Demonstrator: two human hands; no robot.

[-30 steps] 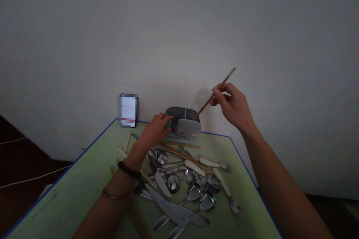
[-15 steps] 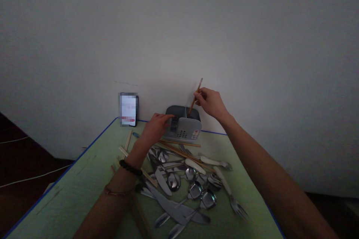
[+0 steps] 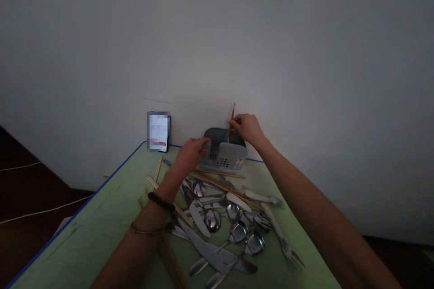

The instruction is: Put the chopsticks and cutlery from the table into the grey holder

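A grey cutlery holder (image 3: 226, 156) with a divider and holes in its front stands at the back of the table. My left hand (image 3: 190, 152) grips its left rim, fingers and thumb on either side of the wall. Pinched in my right hand (image 3: 248, 127) is a brown chopstick (image 3: 233, 110), nearly upright. Its lower end is hidden inside the holder's right compartment. In front of the holder lie loose chopsticks (image 3: 220, 180), spoons (image 3: 212, 220), knives (image 3: 212, 250) and forks (image 3: 290, 253), in a jumbled heap.
A phone (image 3: 158, 132) with a lit, blurred screen leans on the pale wall (image 3: 217, 45) at the table's back left corner. The green tabletop (image 3: 81, 244) has a blue edge. A white cable (image 3: 47, 210) runs at the lower left.
My right hand has moved left and down, lowering the chopstick deeper into the right compartment and bringing it more upright. My left hand stays at the holder's left rim.
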